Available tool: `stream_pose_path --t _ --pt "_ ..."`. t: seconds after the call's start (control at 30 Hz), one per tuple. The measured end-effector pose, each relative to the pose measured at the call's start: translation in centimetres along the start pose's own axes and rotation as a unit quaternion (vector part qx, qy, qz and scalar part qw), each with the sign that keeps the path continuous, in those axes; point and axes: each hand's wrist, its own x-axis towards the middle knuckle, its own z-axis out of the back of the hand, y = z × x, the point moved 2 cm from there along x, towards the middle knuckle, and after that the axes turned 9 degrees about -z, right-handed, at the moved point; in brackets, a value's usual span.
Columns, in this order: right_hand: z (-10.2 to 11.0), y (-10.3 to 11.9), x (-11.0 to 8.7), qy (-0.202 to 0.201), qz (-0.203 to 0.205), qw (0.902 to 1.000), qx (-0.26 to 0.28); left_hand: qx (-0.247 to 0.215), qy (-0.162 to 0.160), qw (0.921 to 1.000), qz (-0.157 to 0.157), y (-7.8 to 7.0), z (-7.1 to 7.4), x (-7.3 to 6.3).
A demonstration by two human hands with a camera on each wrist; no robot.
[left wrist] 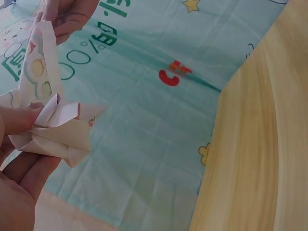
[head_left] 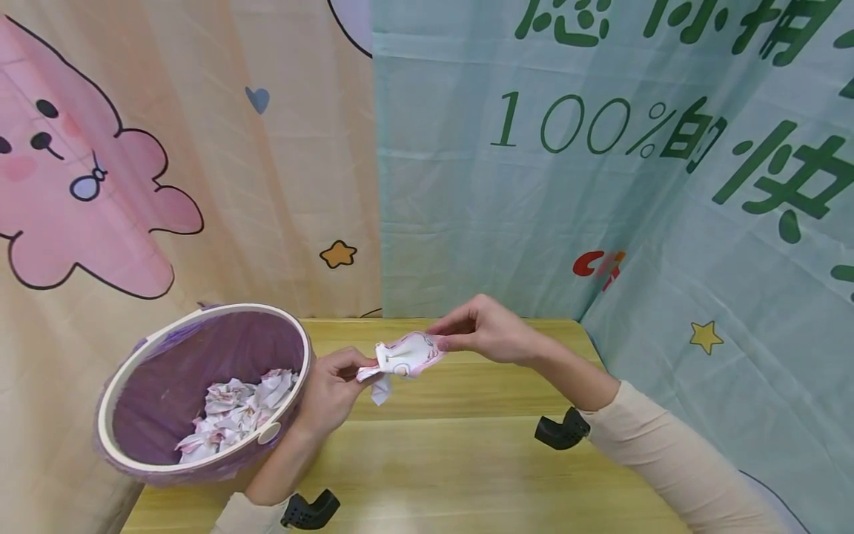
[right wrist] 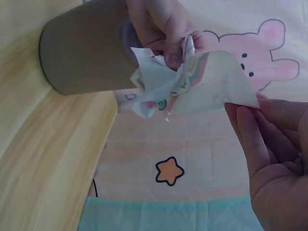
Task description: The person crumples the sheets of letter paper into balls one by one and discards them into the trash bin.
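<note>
A white paper [head_left: 410, 354] with a pink edge and cartoon prints stretches between both hands above the table. Its left part is bunched into folds, as the left wrist view shows up close on the paper [left wrist: 62, 125]. My left hand [head_left: 331, 389] pinches the bunched part between thumb and fingers, close to the bin's rim. At the other end, my right hand [head_left: 497, 331] pinches the flatter part, a corner of which shows in the right wrist view beside the right hand's fingers [right wrist: 250, 137].
On the left stands a bin [head_left: 109, 437] with a pale rim and purple liner, holding several crumpled papers [head_left: 233, 411]. It is beside my left forearm. A wooden table [head_left: 467, 467] lies beneath the hands. Printed curtains [head_left: 467, 245] hang behind and to the right.
</note>
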Motion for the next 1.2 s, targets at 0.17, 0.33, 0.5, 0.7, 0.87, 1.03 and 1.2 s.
stream_pose_path --t 0.17,0.33,0.5,0.7,0.87,1.03,1.2 --pt "-1.8 -0.2 -0.2 0.004 0.012 0.9999 0.007 0.01 -0.006 0.9998 -0.016 -0.2 -0.4 0.2" --pt "-3.3 -0.8 -0.4 -0.056 0.003 0.9966 0.061 -0.009 -0.037 0.9991 0.02 -0.2 -1.0 0.1" --pt "-4.9 -1.5 -0.2 -0.124 0.033 0.9883 0.081 -0.108 -0.071 0.9891 0.07 0.0 -2.2 0.2" --pt "-7.4 -2.7 0.4 -0.219 0.104 0.969 0.049 -0.204 -0.129 0.9591 0.148 1.0 -3.4 0.0" --pt "-8.8 -2.8 0.9 -0.268 0.141 0.953 0.017 -0.266 -0.145 0.9387 0.165 1.9 -3.1 -0.7" --pt "-8.6 -2.7 1.1 -0.321 0.076 0.9439 -0.005 -0.328 -0.12 0.9283 0.128 2.1 -2.5 -1.0" --pt "-8.2 -3.4 1.3 -0.233 -0.032 0.9666 0.102 -0.294 -0.124 0.9403 0.119 1.4 -2.1 -0.9"
